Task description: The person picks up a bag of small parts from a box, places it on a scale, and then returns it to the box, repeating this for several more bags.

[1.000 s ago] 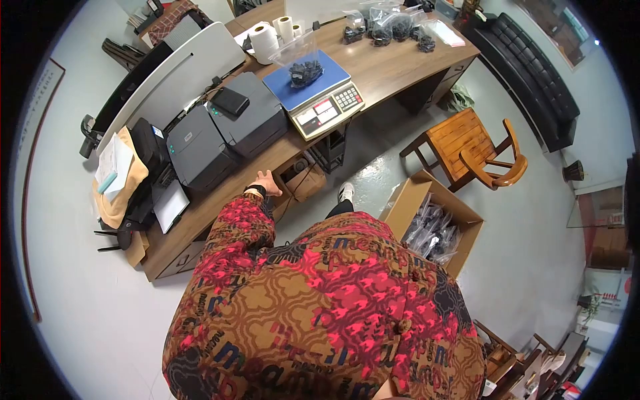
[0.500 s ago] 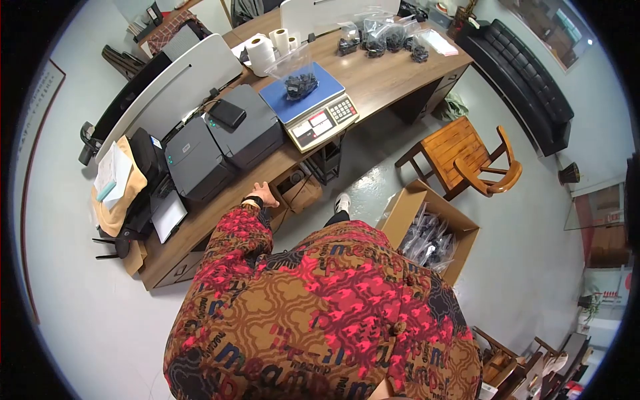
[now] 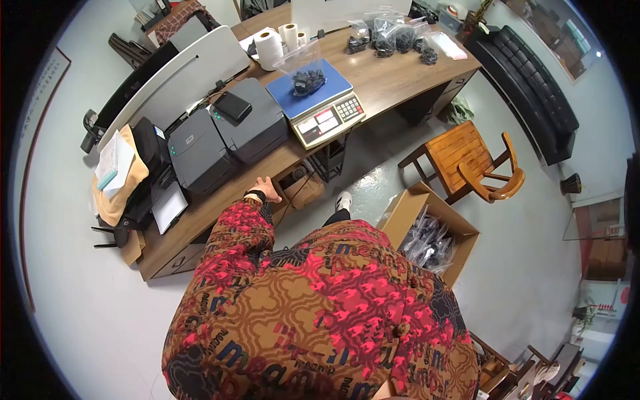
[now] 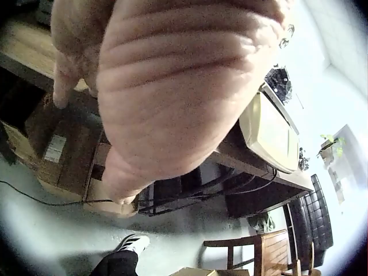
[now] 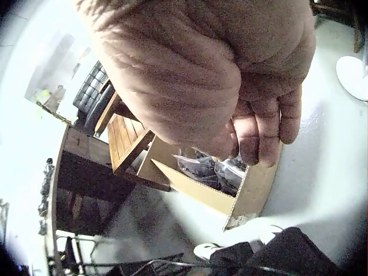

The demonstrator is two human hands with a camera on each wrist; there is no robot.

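My left hand (image 3: pixel 267 190) is at the front edge of the wooden desk (image 3: pixel 220 207), beside the dark printers, its fingers loosely bent and nothing in its grasp. The left wrist view shows its palm large, with cardboard boxes (image 4: pixel 69 155) under the desk beyond. My right hand (image 5: pixel 230 86) appears only in the right wrist view, fingers hanging loosely and holding nothing. Past its fingertips stands an open cardboard carton (image 3: pixel 460 250) with bags of dark items (image 3: pixel 427 237) inside. On the desk a scale (image 3: pixel 327 120) bears a clear bag of black pieces (image 3: pixel 309 83).
Two dark printers (image 3: pixel 203 150) stand left of the scale. More bags of black pieces (image 3: pixel 385 43) and paper rolls (image 3: pixel 269 48) are toward the back. A wooden chair (image 3: pixel 460 157) stands behind the carton, with a black sofa (image 3: pixel 527 90) along the wall. A cable (image 4: pixel 52 201) hangs near the floor.
The head view has shifted slightly, so the desk and carton sit a little differently in frame. My left hand stays at the desk edge; the bag stays on the scale.
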